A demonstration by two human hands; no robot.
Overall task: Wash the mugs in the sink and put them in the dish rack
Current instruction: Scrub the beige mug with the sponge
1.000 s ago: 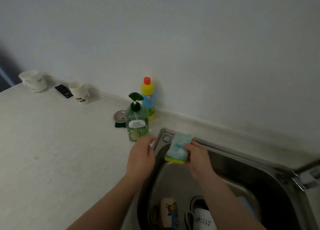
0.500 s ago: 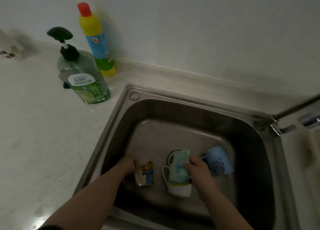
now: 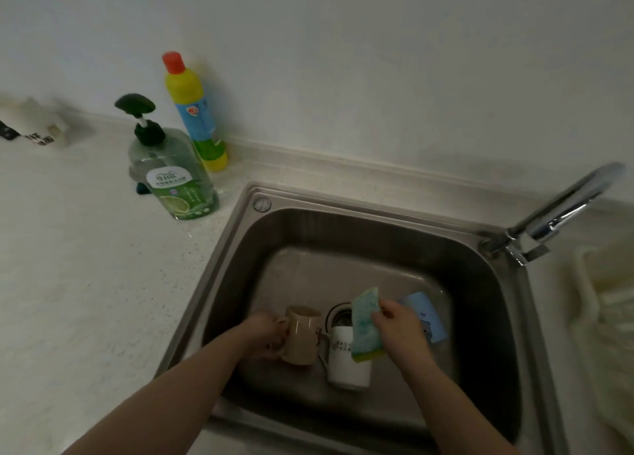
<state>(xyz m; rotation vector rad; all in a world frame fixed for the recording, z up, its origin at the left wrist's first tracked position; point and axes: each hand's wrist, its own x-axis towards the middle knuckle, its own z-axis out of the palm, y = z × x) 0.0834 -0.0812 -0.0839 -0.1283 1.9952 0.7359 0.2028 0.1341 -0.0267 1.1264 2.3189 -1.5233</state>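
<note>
So we're down in the sink (image 3: 480,259) now instead of up by the dish soap pump bottle (image 3: 175,180), where our hands were a second ago. Our left hand (image 3: 264,334) is gripping the beige mug (image 3: 302,334) by its handle; half a second back that mug was showing its cartoon print, and now we're seeing its plain side, rim pointing to the far side, so we're turning it as we're picking it up. Our right hand (image 3: 398,331) is pinching the blue-green sponge (image 3: 365,324) with the yellow backing, holding it just over the white mug (image 3: 348,362), which is lying on the sink floor next to the drain (image 3: 339,314). The light blue mug (image 3: 425,317) is lying further right, partly hidden behind our right hand.

What this is telling us: soap step looks done, and we're lining up sponge and beige mug for the first scrub. None of the three mugs looks washed yet, so we're guessing we're right at the start. The faucet (image 3: 562,211) isn't running as far as we can tell. Something pale at the right edge might be the dish rack (image 3: 607,303), too blurry to call. The yellow cleaner bottle (image 3: 194,111) is standing against the far wall.
</note>
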